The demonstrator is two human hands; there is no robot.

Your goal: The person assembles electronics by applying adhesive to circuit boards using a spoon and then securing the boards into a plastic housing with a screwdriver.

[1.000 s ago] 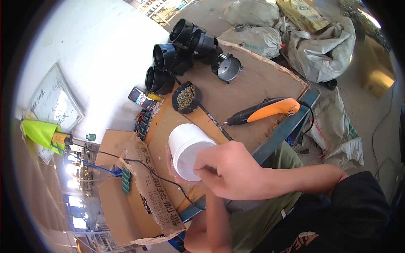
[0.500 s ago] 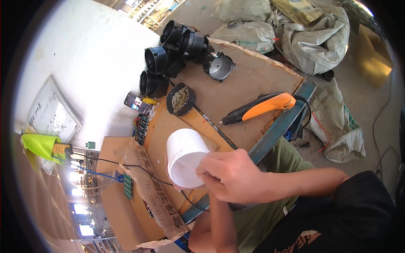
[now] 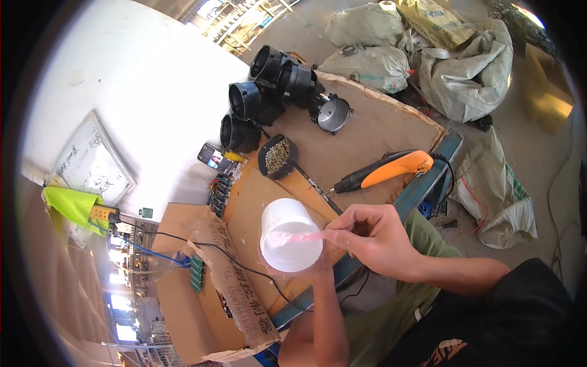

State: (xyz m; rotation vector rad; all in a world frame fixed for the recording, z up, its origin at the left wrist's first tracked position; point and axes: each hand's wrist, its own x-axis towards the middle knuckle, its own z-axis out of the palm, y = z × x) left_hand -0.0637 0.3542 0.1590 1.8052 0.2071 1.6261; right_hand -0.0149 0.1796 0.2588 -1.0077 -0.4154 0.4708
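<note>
The fingers [image 3: 342, 235] of the right hand [image 3: 376, 241] are pressed together in a pinch on one end of a thin pink strip [image 3: 299, 235], which runs roughly level — its long axis left to right — across the face of a white plastic tub [image 3: 288, 240]. The left hand [image 3: 318, 266] sits under and behind the tub, fingers mostly hidden (how far they curl round it I cannot tell), holding it up above the bench [image 3: 379, 131] with its mouth turned away toward the wall and its closed end facing the camera.

Outward from there, the bench is covered in brown cardboard. On it lie an orange-and-black electric screwdriver [image 3: 385, 171], its tip pointing left toward the tub, a small black cup of pale screws [image 3: 278, 157], a phone [image 3: 214, 158], and at the far end a cluster of black cylindrical housings [image 3: 263, 92]. A white wall [image 3: 134, 79] stands beyond — a framed board [image 3: 92, 162] leans on it. Filled sacks [image 3: 428, 55] lie on the concrete floor to the right.
</note>
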